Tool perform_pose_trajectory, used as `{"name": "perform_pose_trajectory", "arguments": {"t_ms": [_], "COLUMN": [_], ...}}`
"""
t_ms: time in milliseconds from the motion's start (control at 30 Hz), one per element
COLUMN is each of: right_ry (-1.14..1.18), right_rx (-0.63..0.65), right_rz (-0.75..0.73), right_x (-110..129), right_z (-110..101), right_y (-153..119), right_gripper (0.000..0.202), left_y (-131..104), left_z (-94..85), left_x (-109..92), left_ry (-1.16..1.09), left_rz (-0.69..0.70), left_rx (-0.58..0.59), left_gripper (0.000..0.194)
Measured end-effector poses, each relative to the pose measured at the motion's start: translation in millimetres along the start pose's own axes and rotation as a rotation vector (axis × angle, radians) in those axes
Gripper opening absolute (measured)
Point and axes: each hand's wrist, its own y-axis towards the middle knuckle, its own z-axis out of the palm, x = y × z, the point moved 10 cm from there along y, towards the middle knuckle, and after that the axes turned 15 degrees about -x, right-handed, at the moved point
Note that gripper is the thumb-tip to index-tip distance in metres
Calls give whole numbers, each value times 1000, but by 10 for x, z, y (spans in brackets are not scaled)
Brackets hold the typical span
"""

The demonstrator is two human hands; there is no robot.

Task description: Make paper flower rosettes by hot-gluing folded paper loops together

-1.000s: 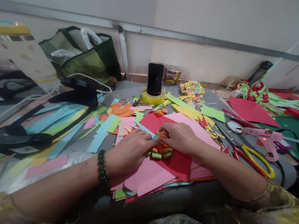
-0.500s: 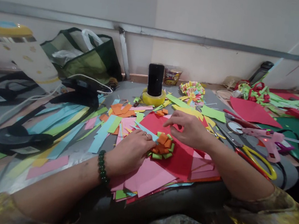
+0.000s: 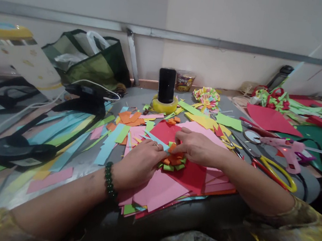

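Observation:
An orange and green paper flower [image 3: 174, 162] lies on a red sheet [image 3: 196, 177] over stacked pink sheets [image 3: 161, 191]. My left hand [image 3: 140, 163], with a ring and a green bead bracelet, has its curled fingers against the flower's left edge, and its fingertips are hidden. From the right, my right hand [image 3: 195, 145] touches the top of the flower with thumb and fingers drawn together; what is between them, if anything, is too small to make out. Orange paper pieces [image 3: 173, 120] sit just behind the flower.
A phone [image 3: 166, 85] stands in a yellow tape roll [image 3: 164, 106]. Scissors [image 3: 278, 173] and a pink glue gun [image 3: 289, 149] lie at the right. Blue strips [image 3: 59, 127], a black strap and a white cable are at the left. A multicoloured paper ball [image 3: 207, 97] sits behind.
My right hand has come down and left onto the flower, its fingers closing together. Pink paper behind that hand shows more now. My left hand has stayed nearly still.

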Motion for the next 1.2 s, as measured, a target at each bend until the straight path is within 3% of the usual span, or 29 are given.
{"name": "perform_pose_trajectory", "arguments": {"t_ms": [233, 467, 733, 933, 1200], "right_ry": [-29, 86, 32, 34, -40], "right_rx": [-1, -315, -61, -104, -21], "right_rz": [-40, 22, -9, -40, -40], "right_x": [2, -196, -32, 14, 50], "right_z": [17, -310, 9, -2, 82], "right_y": [-4, -81, 7, 19, 55], "right_gripper": [39, 41, 35, 29, 22], "left_y": [6, 12, 13, 2, 21], "left_z": [21, 18, 14, 30, 60], "left_x": [13, 16, 13, 22, 40], "left_ry": [12, 8, 22, 15, 17], "left_rz": [-19, -26, -18, -27, -43], "left_rx": [27, 39, 38, 31, 67], "left_gripper": [25, 23, 28, 25, 27]}}
